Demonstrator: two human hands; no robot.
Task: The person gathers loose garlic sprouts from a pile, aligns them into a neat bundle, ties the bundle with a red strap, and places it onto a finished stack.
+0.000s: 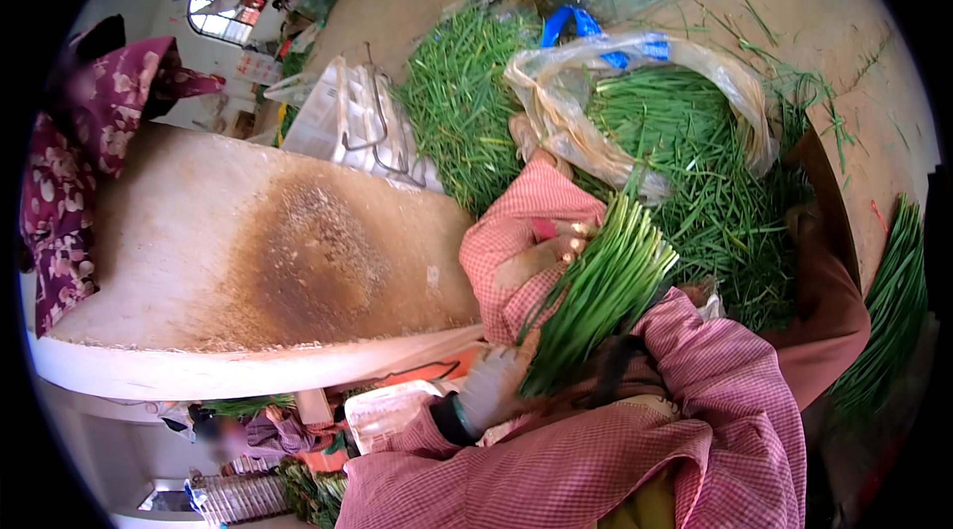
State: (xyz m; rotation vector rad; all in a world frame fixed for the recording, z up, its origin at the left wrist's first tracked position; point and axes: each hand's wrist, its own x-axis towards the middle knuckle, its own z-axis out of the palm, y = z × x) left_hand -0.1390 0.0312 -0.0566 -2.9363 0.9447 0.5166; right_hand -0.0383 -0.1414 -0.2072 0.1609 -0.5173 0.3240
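Grey-gloved left hand (488,386) closed around the lower end of a bunch of slender green stalks with pale ends (602,306). Right hand: cannot tell, not clearly visible. Judgement: hold snugly, uncrushed, ends level. Long axis slants forward-right from left hand; pale ends farthest.

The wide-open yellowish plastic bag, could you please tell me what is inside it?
Long green stalks show inside the plastic bag; anything beneath the top layer is covered.
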